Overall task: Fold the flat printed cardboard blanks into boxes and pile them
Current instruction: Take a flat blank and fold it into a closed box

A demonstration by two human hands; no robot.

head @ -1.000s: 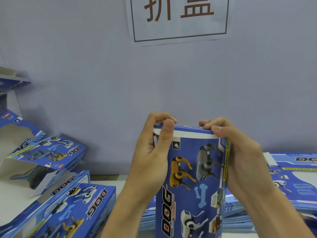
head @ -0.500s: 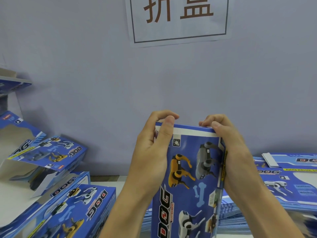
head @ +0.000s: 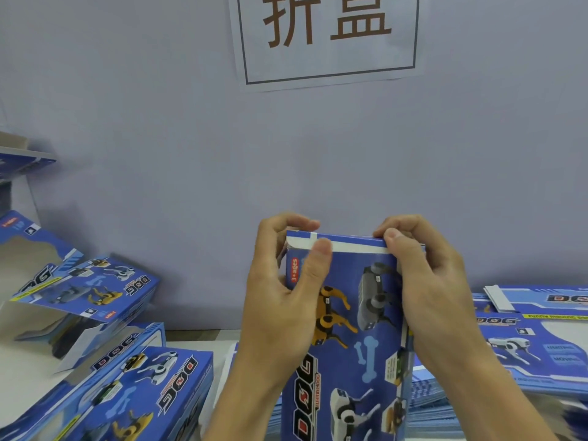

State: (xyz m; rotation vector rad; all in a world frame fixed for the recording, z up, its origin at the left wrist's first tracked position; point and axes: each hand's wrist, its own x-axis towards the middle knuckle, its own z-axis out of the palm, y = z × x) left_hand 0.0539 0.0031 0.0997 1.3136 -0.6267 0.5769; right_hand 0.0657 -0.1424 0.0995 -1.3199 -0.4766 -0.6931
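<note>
My left hand [head: 283, 300] grips the upper left corner of the box [head: 346, 332] I am folding, thumb laid up the printed front with its tip on the white strip at the top edge, fingers curled over the far side. My right hand [head: 426, 281] grips the upper right corner, thumb on the top front edge and fingers hooked over the top. Compared with a second ago, the box sits more squarely in front of me and my left thumb has slid inward from the corner along the top edge, uncovering the little red age mark; the top flap now looks pressed down flush. I judge that this end is closed or nearly so, though whether its tab is tucked in is hidden behind my fingers. The box stands upright in the air at the near centre, over a stack of flat blanks [head: 426, 405] by its lower edge. More flat blanks [head: 541, 338] lie to the right, the finished boxes [head: 136, 389] are piled at near left, and a paper sign [head: 327, 39] hangs on the far wall.
</note>
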